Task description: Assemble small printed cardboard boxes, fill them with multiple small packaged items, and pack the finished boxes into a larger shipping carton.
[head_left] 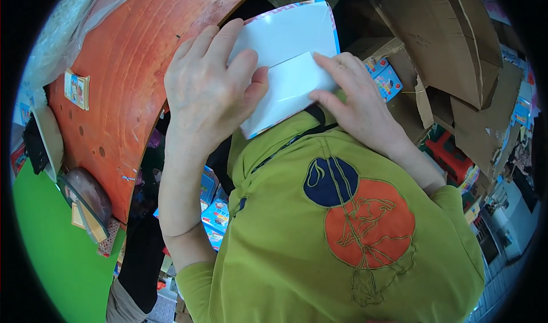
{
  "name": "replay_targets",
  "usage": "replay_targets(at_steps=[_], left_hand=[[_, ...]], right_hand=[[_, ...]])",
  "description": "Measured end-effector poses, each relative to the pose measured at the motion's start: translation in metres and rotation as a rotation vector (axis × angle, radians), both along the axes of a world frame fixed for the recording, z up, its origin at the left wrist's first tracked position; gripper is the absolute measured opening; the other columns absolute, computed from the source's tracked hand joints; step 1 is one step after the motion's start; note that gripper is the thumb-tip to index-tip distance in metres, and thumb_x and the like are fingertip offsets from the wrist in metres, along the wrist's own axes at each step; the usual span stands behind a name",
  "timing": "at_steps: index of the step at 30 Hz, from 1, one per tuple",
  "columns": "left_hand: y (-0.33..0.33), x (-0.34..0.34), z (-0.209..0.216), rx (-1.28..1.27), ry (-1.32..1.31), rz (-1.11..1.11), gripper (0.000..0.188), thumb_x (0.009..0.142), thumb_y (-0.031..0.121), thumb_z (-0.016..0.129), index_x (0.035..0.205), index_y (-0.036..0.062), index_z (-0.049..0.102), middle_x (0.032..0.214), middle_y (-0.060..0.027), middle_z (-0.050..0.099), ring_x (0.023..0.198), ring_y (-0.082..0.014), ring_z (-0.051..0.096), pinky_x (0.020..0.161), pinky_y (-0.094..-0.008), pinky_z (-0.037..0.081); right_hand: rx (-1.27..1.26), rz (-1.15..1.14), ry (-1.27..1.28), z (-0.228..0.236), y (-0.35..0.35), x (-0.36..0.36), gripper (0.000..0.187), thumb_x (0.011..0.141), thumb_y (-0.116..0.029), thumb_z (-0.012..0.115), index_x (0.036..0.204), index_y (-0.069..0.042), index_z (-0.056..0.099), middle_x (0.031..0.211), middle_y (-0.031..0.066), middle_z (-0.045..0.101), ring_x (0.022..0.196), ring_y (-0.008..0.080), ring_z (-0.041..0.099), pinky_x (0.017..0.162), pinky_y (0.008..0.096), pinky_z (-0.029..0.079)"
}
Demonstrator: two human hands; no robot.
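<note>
A white-faced sheet of thin cardboard (285,31) with a pink and blue printed border is in front of me, just above my lap. It has a crease across the middle, and its nearer part is bent up into a white flap (288,82). My left hand (211,77) is curled over the sheet's left side, thumb and forefinger close together. At the opposite side my right hand (351,89) pinches the flap's right end between thumb and fingers. The parts of the sheet behind my fingers are hidden.
An orange-red wooden table (120,54) curves along the left, with a small stack of cards (76,89) on it. Beyond lies a green surface (63,249). Open brown cardboard boxes (439,43) stand at right, one holding blue printed packs (385,80). More blue packs (217,214) sit below the table.
</note>
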State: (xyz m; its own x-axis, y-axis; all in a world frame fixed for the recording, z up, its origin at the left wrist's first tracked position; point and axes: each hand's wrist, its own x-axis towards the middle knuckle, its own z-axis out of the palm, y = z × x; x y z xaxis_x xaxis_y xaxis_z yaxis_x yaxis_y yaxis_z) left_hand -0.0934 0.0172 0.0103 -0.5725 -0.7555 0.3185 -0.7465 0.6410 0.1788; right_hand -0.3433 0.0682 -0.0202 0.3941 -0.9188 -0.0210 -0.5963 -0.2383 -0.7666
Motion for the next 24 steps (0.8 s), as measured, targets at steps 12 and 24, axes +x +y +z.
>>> replay_targets(at_steps=[12,24], left_hand=[[0.020,-0.005,-0.069,0.255,0.813,0.250,0.039,0.075,0.004,0.080,0.112,0.0079,0.070,0.133,-0.0123,0.065,0.126,-0.0301,0.054,0.105,-0.0408,0.044],[0.036,-0.007,-0.070,0.306,0.640,0.298,0.081,0.062,0.018,0.093,0.134,0.0120,0.056,0.149,-0.0181,0.035,0.140,-0.0387,0.040,0.110,-0.0484,0.044]], right_hand=[[-0.102,-0.317,0.120,-0.056,-0.013,-0.008,0.102,0.078,-0.019,0.088,0.159,-0.005,0.027,0.149,0.0192,0.043,0.128,0.0327,0.054,0.104,0.0387,0.048],[0.669,-0.318,-0.702,-0.074,-0.035,-0.003,0.103,0.081,-0.019,0.087,0.157,0.001,0.019,0.156,0.0192,0.036,0.141,0.0284,0.043,0.119,0.0400,0.035]])
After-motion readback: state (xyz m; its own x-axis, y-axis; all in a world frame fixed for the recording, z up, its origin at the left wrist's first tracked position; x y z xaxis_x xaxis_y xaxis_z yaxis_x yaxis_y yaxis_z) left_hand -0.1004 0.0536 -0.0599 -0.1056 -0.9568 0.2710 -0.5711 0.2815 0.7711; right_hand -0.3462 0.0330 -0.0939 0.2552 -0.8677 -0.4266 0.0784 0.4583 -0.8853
